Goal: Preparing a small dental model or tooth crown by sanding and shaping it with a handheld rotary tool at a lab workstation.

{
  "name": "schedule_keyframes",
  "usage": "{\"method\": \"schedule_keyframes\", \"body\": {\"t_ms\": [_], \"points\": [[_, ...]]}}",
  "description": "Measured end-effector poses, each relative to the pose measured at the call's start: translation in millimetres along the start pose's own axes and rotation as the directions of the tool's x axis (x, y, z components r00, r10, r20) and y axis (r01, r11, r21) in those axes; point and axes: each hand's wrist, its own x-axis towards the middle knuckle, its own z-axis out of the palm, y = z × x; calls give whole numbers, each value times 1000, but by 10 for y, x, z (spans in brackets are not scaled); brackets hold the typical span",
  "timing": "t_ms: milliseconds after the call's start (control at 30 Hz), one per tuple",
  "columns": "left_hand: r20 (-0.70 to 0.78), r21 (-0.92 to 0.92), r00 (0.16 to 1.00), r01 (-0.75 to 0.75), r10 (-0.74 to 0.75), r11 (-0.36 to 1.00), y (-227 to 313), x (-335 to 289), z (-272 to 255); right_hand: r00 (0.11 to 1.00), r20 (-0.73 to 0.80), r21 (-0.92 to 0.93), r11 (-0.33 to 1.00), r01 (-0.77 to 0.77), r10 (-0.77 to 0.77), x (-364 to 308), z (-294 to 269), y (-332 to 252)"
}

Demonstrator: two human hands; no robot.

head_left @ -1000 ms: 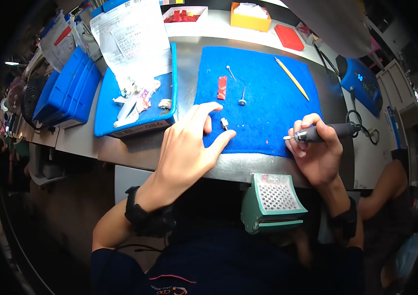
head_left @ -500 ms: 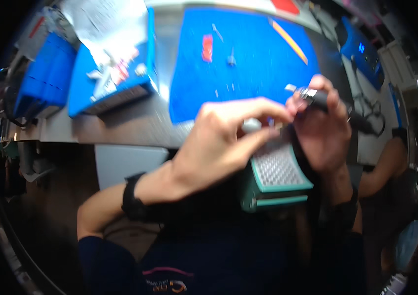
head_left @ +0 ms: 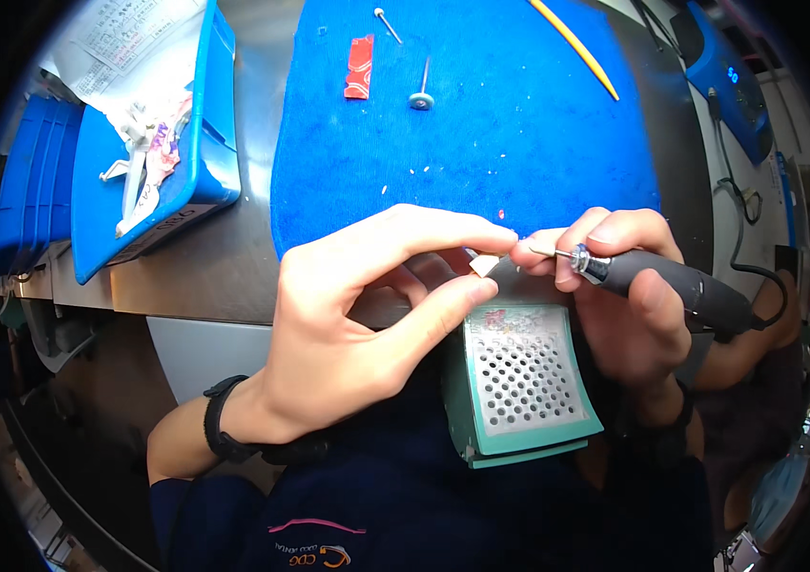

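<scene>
My left hand point(head_left: 352, 319) pinches a small, pale, tooth-like piece point(head_left: 484, 265) between thumb and index finger; part of it is hidden by the fingertips. From the right, my right hand point(head_left: 629, 310) wraps round a dark rotary handpiece point(head_left: 686, 286) with a silver collar. Its thin bit points left, close to the pale piece; whether they touch I cannot tell. The fingertips of both hands nearly meet. Just below them stands a green box point(head_left: 460, 405) with a perforated metal top point(head_left: 529, 372), dusted with pale and pinkish residue.
A blue towel point(head_left: 462, 153) bears a red strip point(head_left: 359, 67), a disc-tipped bur point(head_left: 422, 99), another thin bur point(head_left: 388, 25) and a yellow pencil point(head_left: 576, 48). Blue bins point(head_left: 219, 143) with papers stand left. Right are a blue control unit point(head_left: 724, 86), its cable point(head_left: 737, 210) and another person's arm point(head_left: 777, 334).
The view has shifted and sharpened. The handpiece has come down and lies more level, its bit nearer the pale piece. My left hand still pinches, its fingers less over the box.
</scene>
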Motion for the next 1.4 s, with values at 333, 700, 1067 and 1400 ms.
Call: {"method": "schedule_keyframes", "body": {"t_ms": [333,700,1067,1400], "points": [[6,116,1000,9,-10,993,46,18,-4,1000,13,18,1000,-15,14,-6,-14,0],[-93,1,995,27,-26,1000,28,31,31,983,117,-91,987,-129,140,7,-95,-94],[-94,195,996,24,-5,980,6,43,68,991,86,-99,990,-96,104,1,-49,-66],[-64,160,997,-21,31,987,-16,65,70,992,71,-118,988,-98,107,-32,8,-80]]}}
